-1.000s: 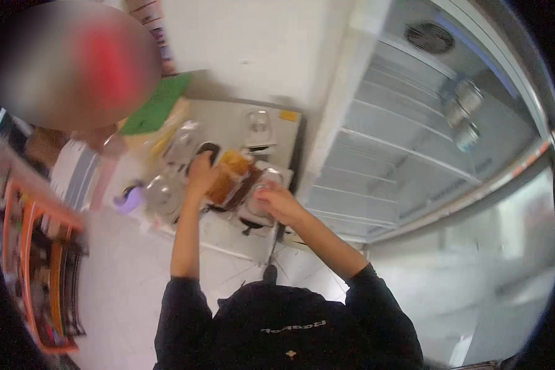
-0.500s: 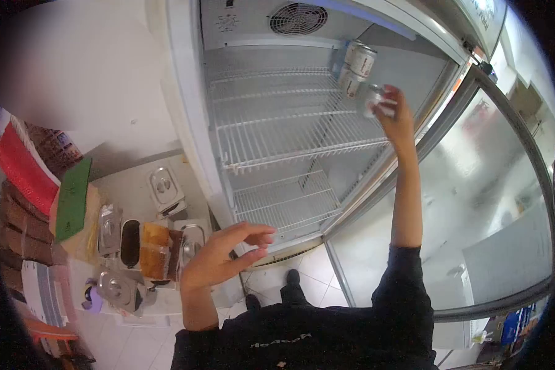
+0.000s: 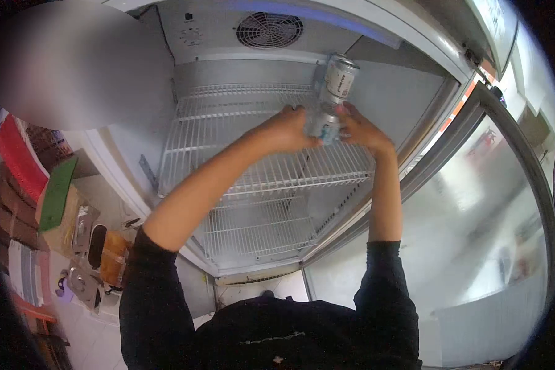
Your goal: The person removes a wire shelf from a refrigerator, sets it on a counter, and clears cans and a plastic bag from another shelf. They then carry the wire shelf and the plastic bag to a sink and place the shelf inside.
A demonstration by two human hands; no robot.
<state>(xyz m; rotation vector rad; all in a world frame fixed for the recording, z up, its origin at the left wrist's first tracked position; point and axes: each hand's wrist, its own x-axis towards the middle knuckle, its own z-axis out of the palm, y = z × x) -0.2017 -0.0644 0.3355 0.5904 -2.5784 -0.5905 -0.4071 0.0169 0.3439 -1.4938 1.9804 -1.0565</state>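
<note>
Inside an open fridge, white-labelled cans (image 3: 340, 82) stand stacked at the back right of the upper wire shelf (image 3: 228, 142). In front of them is a can with a pale blue label (image 3: 328, 132). My right hand (image 3: 362, 129) has its fingers on the right side of this front can. My left hand (image 3: 291, 130) reaches in from the left, its fingers at the can's left side. Part of the can and some fingertips are blurred.
A glass door (image 3: 475, 228) hangs open on the right. Below is a lower wire shelf (image 3: 259, 229). At the left, a counter holds lidded metal containers (image 3: 83, 283) and a green board (image 3: 58, 194). A round fan grille (image 3: 270, 29) is at the fridge's back.
My left hand has moved from outside the fridge up to the cans. My right hand has shifted slightly left and down with the can, now in front of the stack.
</note>
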